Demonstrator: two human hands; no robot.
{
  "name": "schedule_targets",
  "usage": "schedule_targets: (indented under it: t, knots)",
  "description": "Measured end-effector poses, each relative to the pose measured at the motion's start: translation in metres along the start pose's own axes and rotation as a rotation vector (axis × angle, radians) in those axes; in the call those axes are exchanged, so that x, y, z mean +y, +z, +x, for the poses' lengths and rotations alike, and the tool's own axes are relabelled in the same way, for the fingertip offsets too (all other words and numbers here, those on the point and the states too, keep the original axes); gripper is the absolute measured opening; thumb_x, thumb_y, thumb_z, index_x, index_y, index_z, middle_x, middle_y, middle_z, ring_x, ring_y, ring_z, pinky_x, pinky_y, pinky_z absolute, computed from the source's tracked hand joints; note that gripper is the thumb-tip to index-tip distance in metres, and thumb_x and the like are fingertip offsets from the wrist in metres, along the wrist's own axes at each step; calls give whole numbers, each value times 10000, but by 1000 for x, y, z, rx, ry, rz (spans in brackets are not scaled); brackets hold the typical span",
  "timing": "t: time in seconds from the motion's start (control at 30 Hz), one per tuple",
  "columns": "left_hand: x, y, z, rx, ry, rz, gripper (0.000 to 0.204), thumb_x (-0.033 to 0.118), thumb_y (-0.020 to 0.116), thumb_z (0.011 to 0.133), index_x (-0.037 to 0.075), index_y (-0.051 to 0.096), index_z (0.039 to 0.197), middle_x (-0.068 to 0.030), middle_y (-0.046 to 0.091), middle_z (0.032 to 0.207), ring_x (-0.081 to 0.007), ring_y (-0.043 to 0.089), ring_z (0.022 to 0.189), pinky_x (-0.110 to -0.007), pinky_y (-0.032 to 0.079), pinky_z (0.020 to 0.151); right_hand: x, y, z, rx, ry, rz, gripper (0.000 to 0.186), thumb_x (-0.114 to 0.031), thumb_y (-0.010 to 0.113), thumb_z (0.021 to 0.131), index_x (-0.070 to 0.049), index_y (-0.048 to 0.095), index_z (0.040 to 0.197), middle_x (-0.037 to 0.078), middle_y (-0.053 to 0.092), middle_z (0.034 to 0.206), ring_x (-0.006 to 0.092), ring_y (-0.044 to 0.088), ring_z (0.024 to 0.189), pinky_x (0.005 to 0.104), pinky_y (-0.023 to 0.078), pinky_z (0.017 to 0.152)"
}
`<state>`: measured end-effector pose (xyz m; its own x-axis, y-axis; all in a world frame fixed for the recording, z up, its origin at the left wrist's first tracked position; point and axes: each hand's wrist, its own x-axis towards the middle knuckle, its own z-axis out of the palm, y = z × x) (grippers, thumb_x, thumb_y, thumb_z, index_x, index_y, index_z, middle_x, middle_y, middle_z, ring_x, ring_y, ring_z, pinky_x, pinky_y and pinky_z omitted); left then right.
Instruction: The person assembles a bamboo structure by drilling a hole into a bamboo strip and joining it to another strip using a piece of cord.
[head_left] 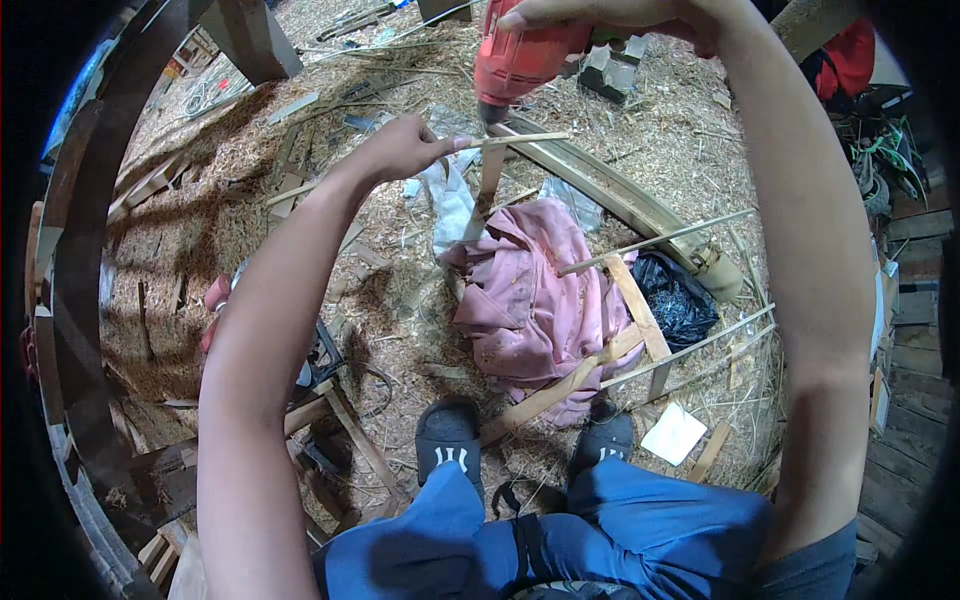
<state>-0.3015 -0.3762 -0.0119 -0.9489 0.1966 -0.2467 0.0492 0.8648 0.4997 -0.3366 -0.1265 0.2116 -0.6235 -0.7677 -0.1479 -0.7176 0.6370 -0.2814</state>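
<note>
At the top of the head view, my right hand [660, 14] is closed around a red power drill [522, 62], partly cut off by the upper edge. The drill's dark nose points down at a thin wooden strip [535, 138]. My left hand [405, 150] pinches that strip near its left end. Under the strip stands a narrow upright piece of wood [489, 180], whose lower end disappears behind a crumpled pink cloth [535, 285]. Whether the drill's tip touches the strip, I cannot tell.
Wood shavings cover the ground. Right of the cloth lie a black plastic bag [675, 300], joined wooden slats [638, 305] and a long beam [620, 195]. A white square piece [673, 433] sits near my sandals [449, 440]. A curved dark timber [80, 250] rises at left.
</note>
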Motion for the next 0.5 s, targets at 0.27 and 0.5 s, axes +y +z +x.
schedule_targets:
  t: [0.27, 0.5]
  knots:
    - [-22, 2, -8, 11, 20, -16, 731, 605, 645, 924, -3, 580, 523, 17, 361, 458, -125, 329, 453, -388, 261, 453, 43, 31, -2, 309, 115, 91, 532, -525, 722, 889, -43, 710, 1115, 178, 734, 966, 280, 681, 872, 395, 523, 792]
    - [-13, 6, -7, 19, 46, -82, 696, 617, 638, 922, -6, 695, 617, 2, 397, 457, -126, 349, 455, -384, 280, 459, 117, 100, 4, 484, 196, 327, 519, -500, 756, 859, -15, 728, 1041, 73, 720, 873, 147, 683, 788, 305, 542, 686]
